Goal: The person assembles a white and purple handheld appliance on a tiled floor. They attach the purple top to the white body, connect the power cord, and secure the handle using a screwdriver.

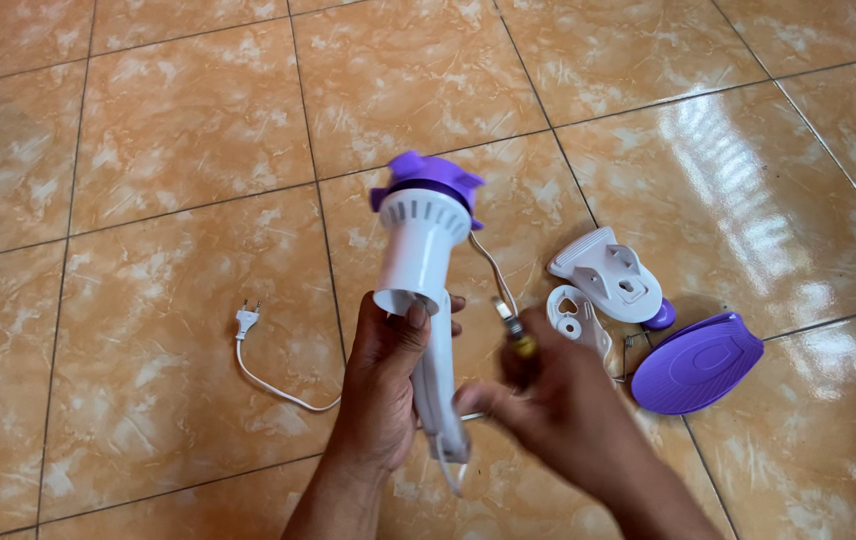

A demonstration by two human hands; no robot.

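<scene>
My left hand (383, 375) has its grip closed round the white fan motor housing (418, 260), held above the floor (148, 150); my right hand (558, 405) grips a screwdriver (513, 330) just beside it; white bracket parts (613, 275) and a purple base (698, 362) lie near.

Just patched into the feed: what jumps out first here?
At centre, the left hand grips a white plastic appliance body with a purple collar, raised over the glossy orange marbled floor tiles. The blurred right hand holds a screwdriver beside it. To the right lie a purple oval cover and white plastic shell pieces; a white plug lies left.
</scene>
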